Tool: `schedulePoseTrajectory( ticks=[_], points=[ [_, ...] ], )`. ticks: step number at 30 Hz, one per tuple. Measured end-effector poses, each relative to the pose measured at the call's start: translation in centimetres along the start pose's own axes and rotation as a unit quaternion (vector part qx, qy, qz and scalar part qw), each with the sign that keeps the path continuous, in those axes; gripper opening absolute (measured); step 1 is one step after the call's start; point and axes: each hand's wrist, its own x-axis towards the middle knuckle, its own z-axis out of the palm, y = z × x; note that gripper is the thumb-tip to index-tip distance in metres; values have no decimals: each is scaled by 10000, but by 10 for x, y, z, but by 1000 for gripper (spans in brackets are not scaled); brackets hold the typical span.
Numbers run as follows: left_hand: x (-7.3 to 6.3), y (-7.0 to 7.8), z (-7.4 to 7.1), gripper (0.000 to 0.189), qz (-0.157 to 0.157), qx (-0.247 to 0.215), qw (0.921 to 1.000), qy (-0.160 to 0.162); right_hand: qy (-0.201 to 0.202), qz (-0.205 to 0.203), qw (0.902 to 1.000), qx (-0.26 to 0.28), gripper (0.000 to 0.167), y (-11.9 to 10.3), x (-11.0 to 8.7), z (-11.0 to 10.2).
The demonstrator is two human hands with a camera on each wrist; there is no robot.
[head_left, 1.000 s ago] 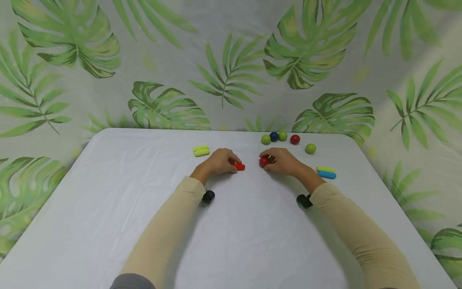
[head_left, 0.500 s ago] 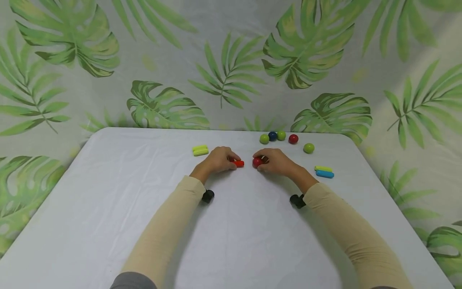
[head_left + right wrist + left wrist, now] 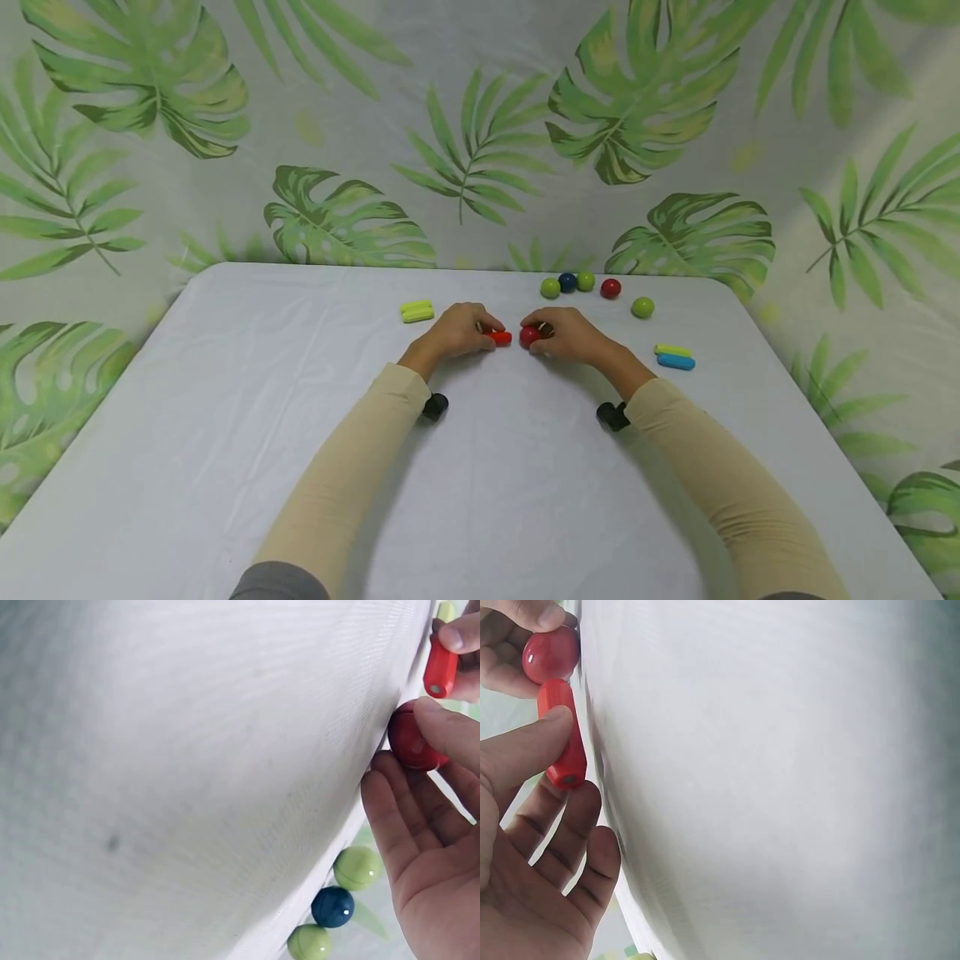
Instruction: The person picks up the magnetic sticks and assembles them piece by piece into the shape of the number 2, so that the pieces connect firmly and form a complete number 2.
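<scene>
My left hand (image 3: 460,327) pinches a short red plastic rod (image 3: 502,338) between thumb and fingers, its free end pointing right. A small grey spot shows on the end of the rod (image 3: 568,778) in the left wrist view. Facing it, my right hand (image 3: 567,333) holds a glossy red ball (image 3: 529,336) with thumb and fingertips. Only a narrow gap parts ball and rod in the head view. From the right wrist, the ball (image 3: 407,742) sits just below the spotted tip of the rod (image 3: 440,667). Both hands are low over the white table.
Two yellow rods (image 3: 417,312) lie left of the left hand. At the back right are green balls (image 3: 551,288), a dark blue ball (image 3: 567,282) and another red ball (image 3: 611,288). A yellow rod (image 3: 672,351) and a blue rod (image 3: 676,362) lie beyond the right wrist.
My right hand has moved left with the red ball, bringing it close to the red rod's end. The left hand has stayed almost in place, keeping its hold on the rod.
</scene>
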Motion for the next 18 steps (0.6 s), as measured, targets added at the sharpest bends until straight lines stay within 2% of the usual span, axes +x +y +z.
schedulePoseTrajectory(
  ticks=[11, 18],
  points=[
    [9, 6, 7, 31, 176, 159, 9997, 58, -66, 42, 10000, -14, 43, -1, 0, 0],
    [10, 9, 9, 32, 64, 233, 9996, 124, -41, -5, 10000, -9, 43, -1, 0, 0]
  ],
)
